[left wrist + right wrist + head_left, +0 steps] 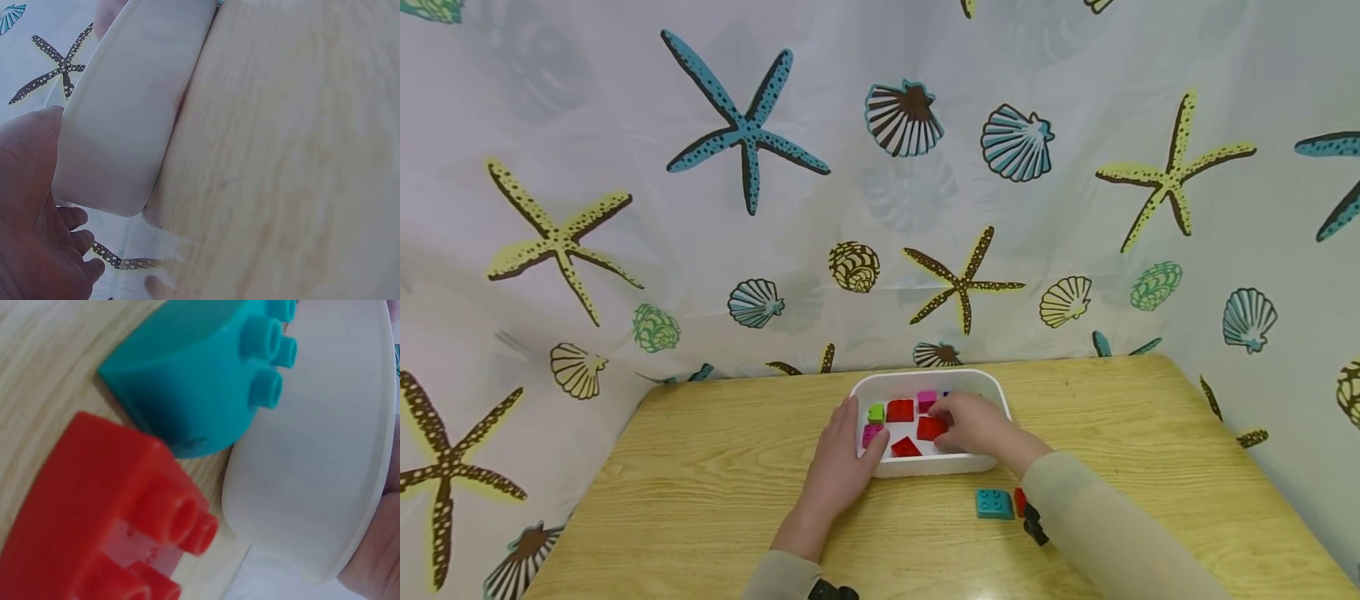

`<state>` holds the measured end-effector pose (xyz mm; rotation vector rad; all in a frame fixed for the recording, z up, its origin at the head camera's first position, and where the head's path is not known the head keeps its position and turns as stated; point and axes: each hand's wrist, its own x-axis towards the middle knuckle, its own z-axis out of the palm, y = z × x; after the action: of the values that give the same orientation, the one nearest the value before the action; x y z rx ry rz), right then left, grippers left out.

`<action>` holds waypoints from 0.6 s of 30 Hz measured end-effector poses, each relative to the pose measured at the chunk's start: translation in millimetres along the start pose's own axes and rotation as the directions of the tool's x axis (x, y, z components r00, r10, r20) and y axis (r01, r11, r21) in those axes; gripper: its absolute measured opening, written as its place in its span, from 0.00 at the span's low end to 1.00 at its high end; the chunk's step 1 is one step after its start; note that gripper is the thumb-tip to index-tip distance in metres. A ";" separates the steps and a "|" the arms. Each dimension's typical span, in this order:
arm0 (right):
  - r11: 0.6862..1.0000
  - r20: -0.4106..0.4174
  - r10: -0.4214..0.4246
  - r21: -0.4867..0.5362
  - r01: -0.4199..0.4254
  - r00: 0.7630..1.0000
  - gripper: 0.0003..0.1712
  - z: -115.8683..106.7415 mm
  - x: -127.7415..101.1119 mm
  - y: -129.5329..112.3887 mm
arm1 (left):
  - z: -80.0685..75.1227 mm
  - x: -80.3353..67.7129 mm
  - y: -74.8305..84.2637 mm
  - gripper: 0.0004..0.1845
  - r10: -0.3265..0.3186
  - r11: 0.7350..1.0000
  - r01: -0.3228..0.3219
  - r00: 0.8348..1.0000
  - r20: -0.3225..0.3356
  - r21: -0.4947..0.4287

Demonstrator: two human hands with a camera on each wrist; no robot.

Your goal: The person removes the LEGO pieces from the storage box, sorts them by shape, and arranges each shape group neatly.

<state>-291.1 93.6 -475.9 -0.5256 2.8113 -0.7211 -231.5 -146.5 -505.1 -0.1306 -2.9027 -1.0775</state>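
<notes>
The left hand (838, 462) lies flat, fingers straight, against the left wall of the white bin (925, 464) at lower centre. The right hand (973, 423) reaches into the bin over a red block (931, 427) — whether it pinches anything I cannot tell. More red, pink and green blocks lie inside. Below right, a teal block (994, 503) sits on the wooden table (700, 483). Behind — a curtain (880, 167) printed with starfish and shells.

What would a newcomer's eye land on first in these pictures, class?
Likely the white tub at the wooden table's far edge, bright with red, pink and green bricks, the right hand inside it and the left hand on its side. Next, the teal brick on the table nearby.
</notes>
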 end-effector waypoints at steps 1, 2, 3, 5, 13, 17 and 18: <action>1.000 0.000 0.002 -0.005 -0.002 1.000 0.24 0.0 0.3 0.0 | -0.1 0.2 0.1 0.48 0.000 1.000 0.000 1.000 0.000 -0.002; 1.000 0.000 0.004 -0.008 -0.004 1.000 0.23 0.1 0.3 -0.1 | -0.1 0.3 0.1 0.48 -0.002 1.000 0.002 1.000 0.002 -0.001; 1.000 -0.001 0.003 -0.007 -0.003 1.000 0.22 -0.3 0.3 -0.1 | -0.1 0.4 0.0 0.48 -0.003 1.000 0.003 1.000 0.002 -0.001; 1.000 -0.003 0.002 -0.004 -0.002 1.000 0.21 -0.5 -0.2 -0.2 | 0.2 0.7 -0.4 0.48 -0.002 1.000 0.002 1.000 0.000 -0.004; 1.000 -0.022 -0.009 0.000 0.009 1.000 0.20 -1.7 -1.8 -0.1 | 0.9 1.1 -0.6 0.49 0.000 1.000 0.000 1.000 0.001 -0.005; 0.999 -0.047 -0.034 0.009 0.034 0.998 0.20 -3.2 -2.6 -0.3 | 1.0 1.4 -1.0 0.49 -0.004 1.000 0.004 1.000 -0.001 0.000; 0.999 -0.054 -0.039 0.014 0.040 0.998 0.19 -3.7 -3.0 -0.4 | 1.2 1.5 -1.2 0.49 -0.003 1.000 0.003 1.000 -0.003 0.001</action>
<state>-289.2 96.1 -472.2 -0.5689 2.8503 -0.7749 -233.2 -146.5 -506.7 -0.1249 -2.9010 -1.0761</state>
